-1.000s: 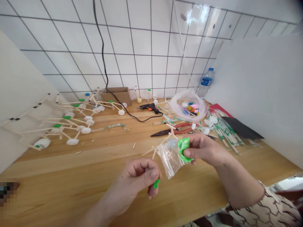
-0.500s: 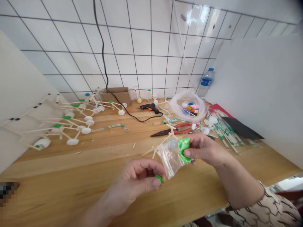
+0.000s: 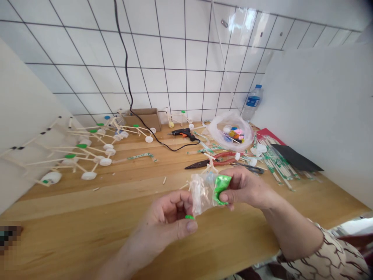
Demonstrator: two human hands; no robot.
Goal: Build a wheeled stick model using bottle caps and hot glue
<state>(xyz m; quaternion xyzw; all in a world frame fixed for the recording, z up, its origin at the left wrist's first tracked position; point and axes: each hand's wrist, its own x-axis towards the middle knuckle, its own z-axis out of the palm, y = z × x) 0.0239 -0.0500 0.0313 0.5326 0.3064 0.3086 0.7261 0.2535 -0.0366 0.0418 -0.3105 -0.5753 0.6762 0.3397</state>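
Note:
My right hand (image 3: pixel 243 189) pinches a small clear zip bag (image 3: pixel 203 194) by the end where bright green clay (image 3: pixel 221 189) fills it. The bag's see-through end points left, close to my left hand (image 3: pixel 171 216). In the left hand's curled fingers sits a little piece of green clay (image 3: pixel 189 217), partly behind the thumb. The bag's left edge meets or overlaps the left fingertips; I cannot tell whether they grip it. Behind the bag stands a small stick frame (image 3: pixel 210 167), partly hidden.
Several stick models with white wheels (image 3: pixel 89 175) stand at the left. Beyond my hands lie pliers (image 3: pixel 210 162) and a glue gun (image 3: pixel 184 133) with a black cord. A plastic bag of pompoms (image 3: pixel 231 132), wrapped sticks (image 3: pixel 274 161), a black sheet (image 3: pixel 297 156) and a bottle (image 3: pixel 253 102) are rightward.
The zip bag has shifted left and turned more level, its clear end now against my left fingers. My right hand moved slightly left with it; the left hand's clay piece is more covered.

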